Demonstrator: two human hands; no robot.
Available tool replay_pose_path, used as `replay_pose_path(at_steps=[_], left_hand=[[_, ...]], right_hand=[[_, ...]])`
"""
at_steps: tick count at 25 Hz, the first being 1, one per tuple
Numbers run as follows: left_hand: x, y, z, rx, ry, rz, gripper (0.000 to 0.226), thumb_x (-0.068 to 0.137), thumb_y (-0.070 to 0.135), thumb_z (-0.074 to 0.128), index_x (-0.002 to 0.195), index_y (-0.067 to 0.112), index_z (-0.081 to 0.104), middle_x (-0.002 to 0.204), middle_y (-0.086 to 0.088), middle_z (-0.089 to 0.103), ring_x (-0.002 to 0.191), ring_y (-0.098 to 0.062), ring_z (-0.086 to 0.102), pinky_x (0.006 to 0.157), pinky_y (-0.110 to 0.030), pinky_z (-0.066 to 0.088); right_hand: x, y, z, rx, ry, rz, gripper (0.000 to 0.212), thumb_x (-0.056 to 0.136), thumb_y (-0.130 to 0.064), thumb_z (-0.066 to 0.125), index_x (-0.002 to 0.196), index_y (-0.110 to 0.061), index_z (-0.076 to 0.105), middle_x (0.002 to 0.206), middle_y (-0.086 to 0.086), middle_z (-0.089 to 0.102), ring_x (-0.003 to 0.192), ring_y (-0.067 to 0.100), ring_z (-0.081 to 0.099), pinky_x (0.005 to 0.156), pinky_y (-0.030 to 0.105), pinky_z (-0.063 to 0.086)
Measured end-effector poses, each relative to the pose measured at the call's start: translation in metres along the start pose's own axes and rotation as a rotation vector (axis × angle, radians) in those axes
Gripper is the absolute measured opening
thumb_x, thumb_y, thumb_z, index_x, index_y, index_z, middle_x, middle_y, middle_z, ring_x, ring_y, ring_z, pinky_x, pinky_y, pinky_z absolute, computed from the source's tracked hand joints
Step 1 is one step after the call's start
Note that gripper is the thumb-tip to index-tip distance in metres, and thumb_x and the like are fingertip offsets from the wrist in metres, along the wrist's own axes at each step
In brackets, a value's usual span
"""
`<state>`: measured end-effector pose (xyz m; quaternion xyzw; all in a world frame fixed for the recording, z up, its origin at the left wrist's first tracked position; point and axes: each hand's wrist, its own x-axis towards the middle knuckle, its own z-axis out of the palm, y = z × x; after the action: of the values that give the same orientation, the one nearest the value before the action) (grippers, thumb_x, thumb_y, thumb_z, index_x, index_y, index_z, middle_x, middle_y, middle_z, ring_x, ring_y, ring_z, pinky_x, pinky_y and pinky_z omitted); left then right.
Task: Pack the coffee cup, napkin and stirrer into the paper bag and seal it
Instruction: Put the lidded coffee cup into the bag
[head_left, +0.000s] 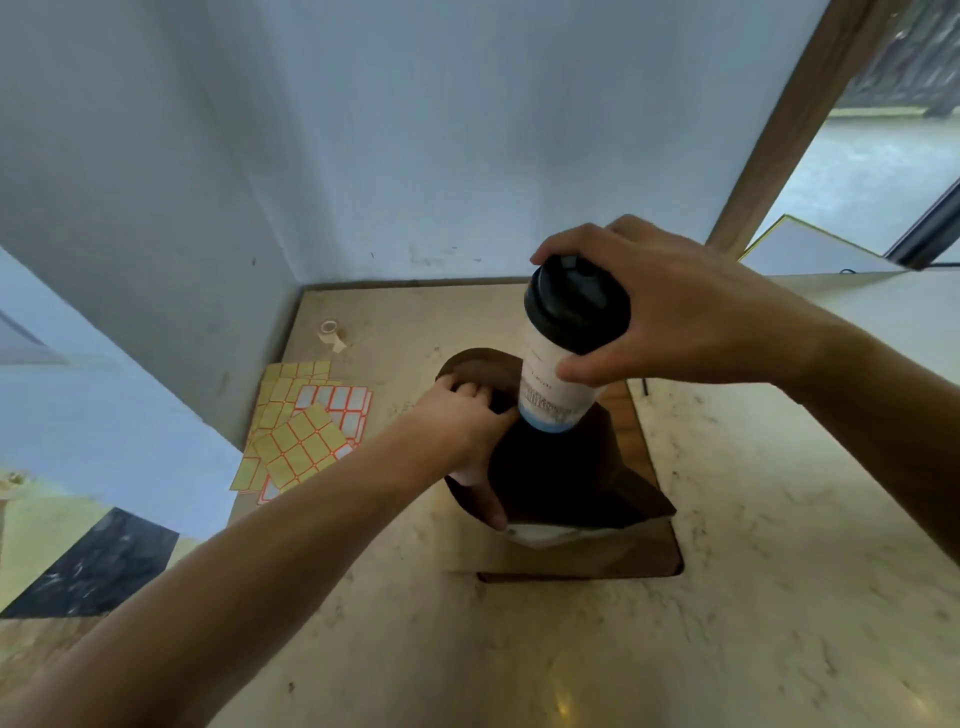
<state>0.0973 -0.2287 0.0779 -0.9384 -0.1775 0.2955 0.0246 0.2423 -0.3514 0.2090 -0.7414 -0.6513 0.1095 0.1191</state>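
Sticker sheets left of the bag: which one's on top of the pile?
The yellow sticker sheet, angled, nearest the camera; it overlaps the white-label sheet and the other yellow ones.

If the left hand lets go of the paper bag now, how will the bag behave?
The bag looks thin and floppy: its mouth is uneven and the left hand holds one edge open. Released, it may sag shut or tip. The cup, gripped at the lid by the right hand, is not yet fully inside to steady it.

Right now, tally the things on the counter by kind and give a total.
Coffee cup: 1
Paper bag: 1
Tape roll: 1
Sticker sheets: several overlapping, exact count unclear
Total: 3, plus the sticker sheets
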Motion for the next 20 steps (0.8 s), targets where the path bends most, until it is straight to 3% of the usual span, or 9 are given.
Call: replay_pose_path(at_steps=[4, 10, 15, 20], left_hand=[[-0.001, 0.004, 0.004, -0.022, 0.029, -0.040, 0.141, 0.036, 0.090, 0.066, 0.152, 0.032, 0.010, 0.159, -0.008, 0.022, 0.144, -0.033, 0.018, 0.119, -0.049, 0.013], [-0.008, 0.008, 0.006, 0.026, -0.002, -0.063, 0.137, 0.044, 0.088, 0.065, 0.153, 0.026, 0.010, 0.161, -0.009, 0.013, 0.147, -0.030, 0.008, 0.120, -0.048, 0.006], [-0.012, 0.009, 0.010, 0.051, 0.000, -0.077, 0.139, 0.044, 0.089, 0.065, 0.153, 0.023, 0.010, 0.160, -0.010, 0.014, 0.148, -0.030, 0.007, 0.121, -0.047, 0.004], [-0.016, 0.009, 0.017, 0.074, 0.011, -0.093, 0.137, 0.048, 0.089, 0.063, 0.154, 0.022, 0.008, 0.162, -0.010, 0.008, 0.148, -0.030, 0.002, 0.120, -0.046, 0.003]], right_hand=[[-0.024, -0.022, 0.028, -0.090, -0.150, -0.056, 0.081, 0.066, -0.053, 0.073, 0.131, -0.045, 0.027, 0.118, -0.007, 0.040, 0.095, 0.015, 0.049, 0.068, 0.015, 0.039], [-0.017, -0.018, 0.086, -0.269, -0.237, -0.020, 0.084, 0.065, -0.056, 0.069, 0.133, -0.032, 0.027, 0.117, 0.001, 0.040, 0.090, 0.021, 0.048, 0.064, 0.028, 0.042], [-0.006, -0.016, 0.121, -0.449, -0.355, -0.001, 0.081, 0.070, -0.064, 0.064, 0.132, -0.020, 0.035, 0.106, 0.003, 0.042, 0.073, 0.019, 0.048, 0.054, 0.027, 0.037], [0.006, -0.006, 0.162, -0.634, -0.478, -0.065, 0.091, 0.076, -0.067, 0.060, 0.143, -0.012, 0.029, 0.125, 0.009, 0.053, 0.098, 0.025, 0.060, 0.071, 0.031, 0.043]])
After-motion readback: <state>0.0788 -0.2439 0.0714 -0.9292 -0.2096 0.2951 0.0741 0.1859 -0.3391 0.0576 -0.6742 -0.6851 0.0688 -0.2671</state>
